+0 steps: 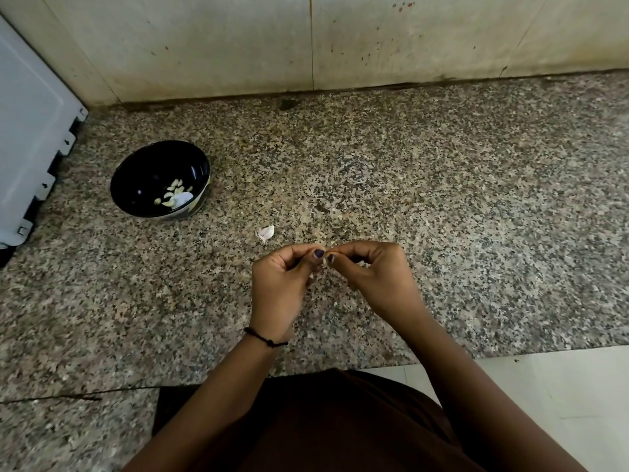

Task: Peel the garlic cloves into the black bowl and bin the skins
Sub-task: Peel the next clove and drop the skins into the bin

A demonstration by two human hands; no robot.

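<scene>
Over speckled granite desk (442,199), held left hand (282,277) and right hand (374,270) together, both pinched on a small garlic clove (324,262), seemingly mid-peel, with black bowl (146,172) of peeled cloves (173,192) well apart at far left. Likely needed next: stripping remaining skin, then reaching across to that bowl

The bowl (117,187) stands on the bench (442,199) with peeled cloves (175,194) in it. An appliance (30,131) is left of the bowl and the wall (238,46) is behind it. Right of the bowl and nearer lies a garlic piece (265,232). Nearer still, the left grip (284,274) and right grip (374,270) pinch one garlic clove (324,261).
</scene>
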